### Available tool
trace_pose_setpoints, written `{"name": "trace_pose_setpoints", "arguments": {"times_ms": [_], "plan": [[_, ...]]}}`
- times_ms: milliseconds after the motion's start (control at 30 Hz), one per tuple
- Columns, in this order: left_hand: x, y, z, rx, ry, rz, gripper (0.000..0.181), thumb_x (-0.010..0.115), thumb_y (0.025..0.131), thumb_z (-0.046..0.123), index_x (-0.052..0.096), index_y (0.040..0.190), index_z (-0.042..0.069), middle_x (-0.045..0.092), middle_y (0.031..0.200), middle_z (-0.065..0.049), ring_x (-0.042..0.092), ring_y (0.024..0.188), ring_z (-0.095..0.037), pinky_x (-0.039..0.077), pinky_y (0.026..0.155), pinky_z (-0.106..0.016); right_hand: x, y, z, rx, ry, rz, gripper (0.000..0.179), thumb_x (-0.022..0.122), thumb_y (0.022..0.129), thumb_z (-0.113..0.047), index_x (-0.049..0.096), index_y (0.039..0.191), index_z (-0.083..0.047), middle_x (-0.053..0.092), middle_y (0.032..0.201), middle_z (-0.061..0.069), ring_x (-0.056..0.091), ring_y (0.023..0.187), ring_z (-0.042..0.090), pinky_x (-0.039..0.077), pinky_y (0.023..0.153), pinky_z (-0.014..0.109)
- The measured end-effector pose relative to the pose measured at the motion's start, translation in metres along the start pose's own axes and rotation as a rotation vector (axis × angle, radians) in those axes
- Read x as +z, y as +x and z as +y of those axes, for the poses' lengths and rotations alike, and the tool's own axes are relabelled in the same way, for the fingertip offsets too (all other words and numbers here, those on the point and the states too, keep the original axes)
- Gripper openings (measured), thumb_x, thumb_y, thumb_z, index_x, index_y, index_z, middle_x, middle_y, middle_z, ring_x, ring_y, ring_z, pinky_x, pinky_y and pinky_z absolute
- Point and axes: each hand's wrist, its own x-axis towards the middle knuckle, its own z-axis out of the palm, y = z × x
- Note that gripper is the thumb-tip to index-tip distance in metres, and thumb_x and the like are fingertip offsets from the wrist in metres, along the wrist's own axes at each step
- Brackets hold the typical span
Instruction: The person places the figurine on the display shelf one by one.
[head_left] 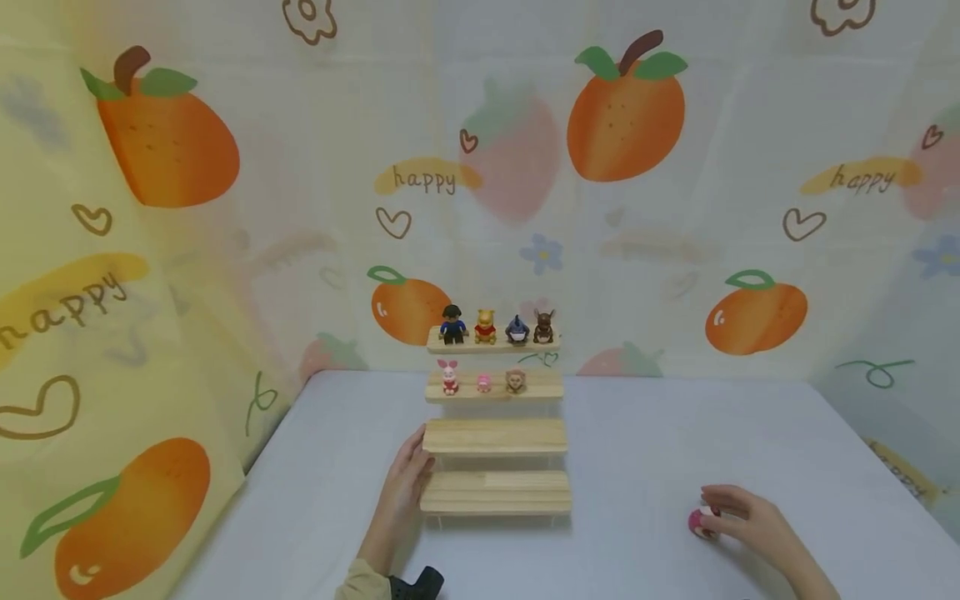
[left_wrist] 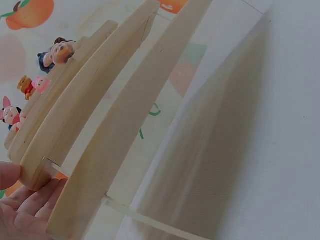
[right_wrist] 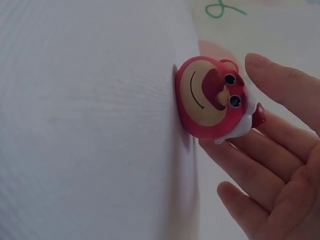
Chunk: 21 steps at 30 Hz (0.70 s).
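A wooden tiered display shelf (head_left: pixel 495 437) stands on the white table. My left hand (head_left: pixel 408 467) grips the left end of one of its lower tiers. In the left wrist view, the thumb (left_wrist: pixel 9 174) lies over that board and the fingers curl under it. Off to the right, a round pink bear figure (right_wrist: pixel 202 100) with a smiling muzzle and a white and red top sits on the table. My right hand (head_left: pixel 750 525) is around it, thumb on one side and nearly straight fingers (right_wrist: pixel 260 165) behind; a gap shows between thumb and figure.
Several small figures, among them a Winnie the Pooh (head_left: pixel 485 327), line the top tier. The tier below carries a Piglet figure (head_left: pixel 449 377), a small pink figure (head_left: pixel 483 382) and a lion-like figure (head_left: pixel 515 381). A fruit-printed cloth (head_left: pixel 300 125) hangs behind and at the sides.
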Motion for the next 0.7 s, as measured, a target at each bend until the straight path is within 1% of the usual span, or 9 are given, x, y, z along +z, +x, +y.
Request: {"name": "trace_pose_setpoints", "arguments": {"times_ms": [100,167,200,333,367,467,633,700], "plan": [[-0.0003,-0.0011,0.0003,0.013,-0.003,0.009,0.05,0.04,0.096,0.015,0.022,0.139,-0.003,0.024,0.142,-0.02,0.038,0.118,-0.018,0.032,0.097,-0.028,-0.0005,0.0031,0.003,-0.018,-0.016,-0.014,0.044,0.069,0.079,-0.019,0.056,0.112,0.008,0.061,0.104,0.017,0.057,0.09,0.015,0.048,0.073,0.024],[0.0003,-0.0012,0.0004,0.02,-0.008,0.004,0.05,0.04,0.096,0.013,0.022,0.139,-0.003,0.023,0.142,-0.02,0.036,0.12,-0.021,0.032,0.097,-0.026,-0.0016,0.0037,0.0047,-0.021,-0.031,-0.032,0.04,0.068,0.08,-0.017,0.058,0.109,0.008,0.062,0.101,0.016,0.057,0.085,0.01,0.048,0.072,0.024],[0.0009,-0.0012,0.0003,0.017,-0.007,0.001,0.05,0.04,0.096,0.013,0.022,0.139,-0.003,0.022,0.142,-0.019,0.034,0.122,-0.021,0.031,0.097,-0.026,-0.0022,0.0038,0.0049,-0.004,-0.038,-0.032,0.039,0.068,0.079,-0.018,0.06,0.107,0.007,0.063,0.099,0.014,0.057,0.083,0.008,0.048,0.071,0.024],[0.0027,-0.0001,0.0026,0.01,0.0,-0.015,0.049,0.039,0.096,0.013,0.021,0.139,-0.003,0.021,0.143,-0.019,0.032,0.123,-0.024,0.03,0.098,-0.026,-0.0033,0.0029,0.0043,0.04,-0.036,-0.032,0.038,0.068,0.08,-0.02,0.061,0.106,0.006,0.063,0.098,0.013,0.058,0.081,0.011,0.05,0.072,0.031],[0.0028,0.0,0.003,0.017,0.004,-0.022,0.05,0.038,0.096,0.013,0.019,0.139,-0.004,0.02,0.143,-0.021,0.032,0.123,-0.024,0.029,0.098,-0.027,-0.0035,0.0027,0.0035,0.049,-0.032,-0.032,0.038,0.068,0.079,-0.02,0.061,0.106,0.006,0.063,0.098,0.013,0.058,0.082,0.012,0.05,0.072,0.032],[0.0028,0.0001,0.0038,0.022,-0.001,-0.014,0.049,0.039,0.096,0.014,0.02,0.139,-0.004,0.022,0.142,-0.021,0.034,0.122,-0.024,0.029,0.098,-0.027,-0.0037,0.0022,0.0017,0.042,-0.022,-0.033,0.037,0.069,0.079,-0.018,0.061,0.106,0.006,0.063,0.098,0.015,0.059,0.082,0.013,0.049,0.073,0.033],[0.0023,-0.0009,0.003,0.035,0.022,-0.01,0.049,0.038,0.097,0.014,0.022,0.138,-0.004,0.023,0.141,-0.021,0.035,0.121,-0.021,0.031,0.098,-0.026,-0.0007,0.0012,0.0027,0.02,-0.025,-0.01,0.036,0.071,0.076,-0.016,0.062,0.104,0.005,0.064,0.095,0.013,0.059,0.08,0.009,0.049,0.071,0.027],[0.002,-0.0016,0.0024,0.039,0.017,-0.016,0.049,0.038,0.096,0.012,0.02,0.138,-0.005,0.022,0.141,-0.023,0.034,0.122,-0.023,0.031,0.098,-0.027,0.0019,0.0009,0.003,0.007,-0.024,0.009,0.036,0.071,0.076,-0.017,0.062,0.103,0.005,0.064,0.094,0.012,0.059,0.078,0.007,0.048,0.069,0.024]]}}
